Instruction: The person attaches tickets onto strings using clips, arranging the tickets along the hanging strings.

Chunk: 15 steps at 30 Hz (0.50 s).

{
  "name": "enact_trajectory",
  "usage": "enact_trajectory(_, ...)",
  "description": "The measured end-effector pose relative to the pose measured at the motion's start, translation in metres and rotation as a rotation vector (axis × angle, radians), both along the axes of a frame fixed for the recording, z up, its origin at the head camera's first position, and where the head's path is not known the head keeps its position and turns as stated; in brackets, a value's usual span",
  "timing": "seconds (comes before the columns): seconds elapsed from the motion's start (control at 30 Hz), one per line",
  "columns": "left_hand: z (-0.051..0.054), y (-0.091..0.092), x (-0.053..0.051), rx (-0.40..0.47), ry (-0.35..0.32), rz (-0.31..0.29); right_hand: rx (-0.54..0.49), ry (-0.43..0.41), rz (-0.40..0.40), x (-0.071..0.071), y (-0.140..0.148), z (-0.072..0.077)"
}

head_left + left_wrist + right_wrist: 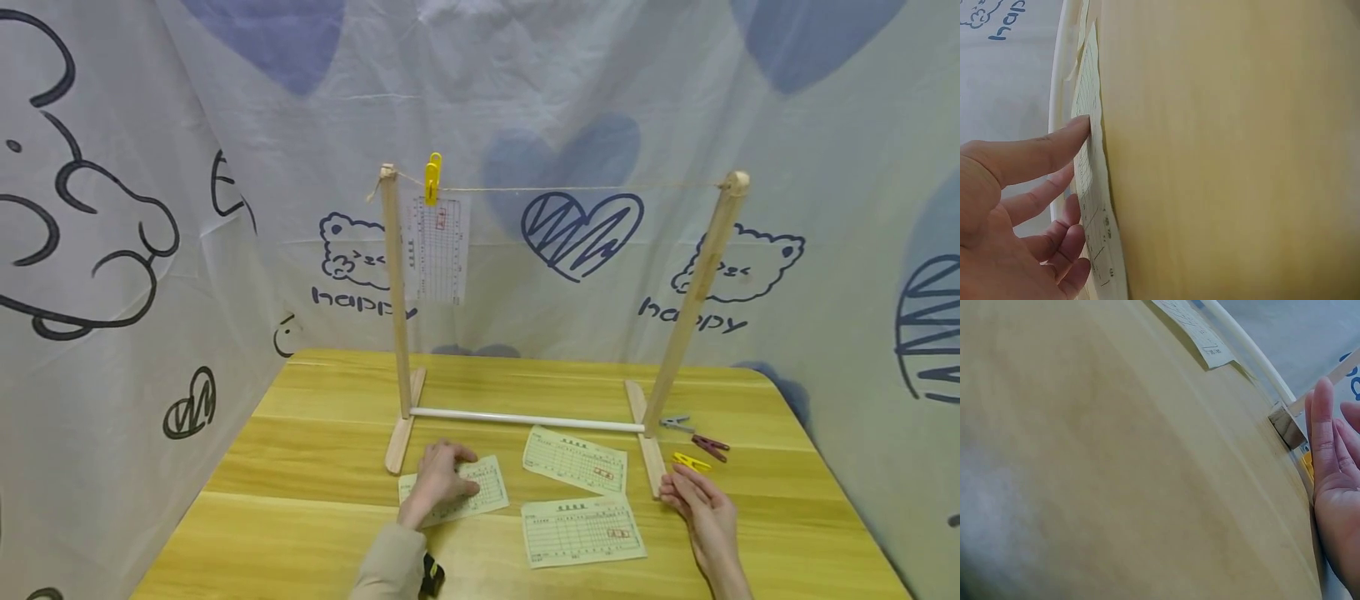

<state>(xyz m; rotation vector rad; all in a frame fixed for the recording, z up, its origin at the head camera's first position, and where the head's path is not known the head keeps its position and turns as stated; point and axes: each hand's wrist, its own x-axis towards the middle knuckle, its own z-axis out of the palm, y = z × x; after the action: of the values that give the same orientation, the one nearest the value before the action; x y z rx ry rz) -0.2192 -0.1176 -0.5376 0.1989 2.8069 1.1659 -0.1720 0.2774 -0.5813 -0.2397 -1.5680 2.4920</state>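
In the head view, my left hand (pixel 441 477) is over the left printed paper slip (pixel 491 483), thumb and fingers spread apart and covering part of it. The left wrist view shows a fingertip touching or just above this slip (pixel 1094 181); the other fingers bend loosely. My right hand (pixel 703 510) is at the right foot of a wooden frame, just in front of a yellow clothespin (pixel 692 462). Its fingers look fairly straight in the right wrist view, where the yellow clothespin (pixel 1307 464) shows beside them. I see nothing held there.
Two more slips lie mid-table, one behind (pixel 576 458) and one in front (pixel 583 531). Grey (pixel 677 423) and dark red (pixel 711 447) clothespins lie by the right post (pixel 697 292). From the frame's string (pixel 570 188) hangs a slip (pixel 442 258) under a yellow clothespin (pixel 432 179).
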Motion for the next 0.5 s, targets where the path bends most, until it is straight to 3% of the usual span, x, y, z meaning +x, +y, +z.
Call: enact_trajectory(0.5,-0.003,-0.0025,0.0016,0.004,0.025,-0.027,-0.006,-0.015,-0.004,0.001,-0.0009,0.0012)
